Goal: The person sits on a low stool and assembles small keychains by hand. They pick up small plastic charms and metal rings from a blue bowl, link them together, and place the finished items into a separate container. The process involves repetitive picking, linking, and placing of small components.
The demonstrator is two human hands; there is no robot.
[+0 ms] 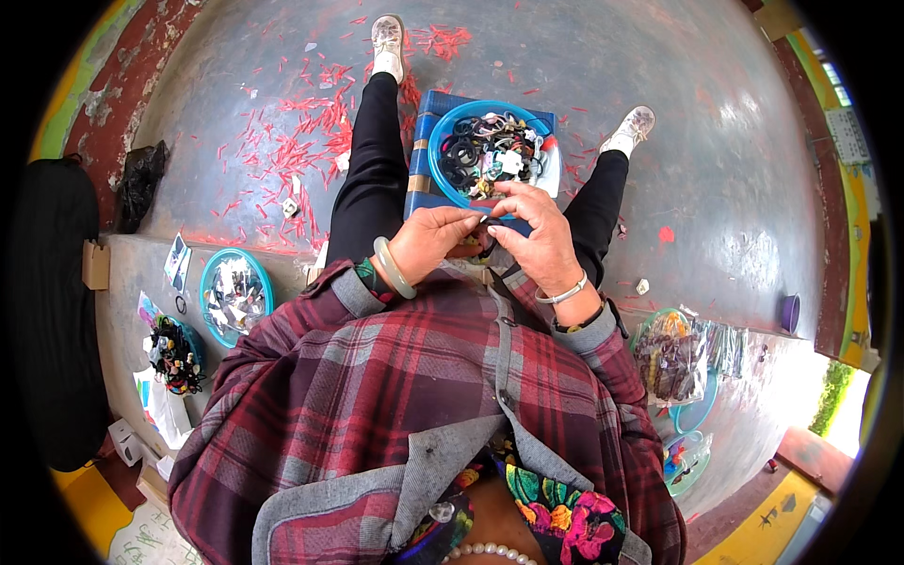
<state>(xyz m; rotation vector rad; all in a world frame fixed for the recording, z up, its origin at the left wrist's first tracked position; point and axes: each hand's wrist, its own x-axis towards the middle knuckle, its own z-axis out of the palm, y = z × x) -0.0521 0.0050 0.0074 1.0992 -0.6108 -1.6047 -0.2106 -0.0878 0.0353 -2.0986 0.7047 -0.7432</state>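
My left hand (421, 245) and my right hand (544, 243) meet in front of my chest, fingertips almost touching. Between them is a small dark hair tie (486, 235) with a pale bit at its top; fingers cover most of it. Both hands pinch it by thumb and fingers. Just beyond them a blue basin (434, 155) rests on a blue box (420, 155) between my stretched legs. Heaped inside it are many hair ties (471, 151), mostly black, some with colourful trims. A white card (548, 171) leans at the basin's right side.
Red paper scraps (315, 122) litter the floor at the far left. To my left stand a turquoise basin (267, 292) of small packets and a container heaped with dark hair ties (174, 358). At right lie bagged goods (670, 358), another blue basin (702, 410) and a purple pot (790, 314).
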